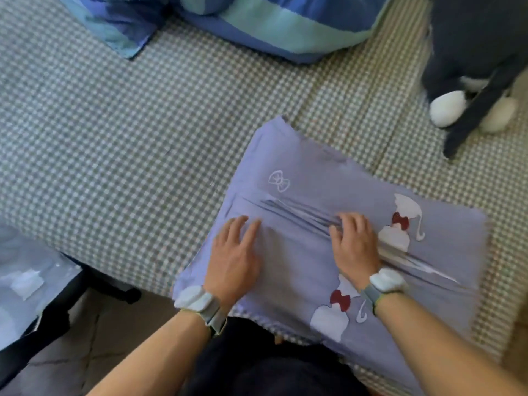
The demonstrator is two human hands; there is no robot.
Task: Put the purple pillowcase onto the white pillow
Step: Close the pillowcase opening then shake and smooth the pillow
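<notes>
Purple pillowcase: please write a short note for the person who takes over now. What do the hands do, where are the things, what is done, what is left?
Left hand: flat, fingers straight, pressing the purple pillowcase.
Right hand: resting on the pillowcase, fingertips curled into a bunched crease.
Pillowcase lies on the checked bed cover, near the edge.
White pillow: not visible; cannot tell whether it is already inside.
Left: check that the pillow is inside, smooth the creases.
</notes>
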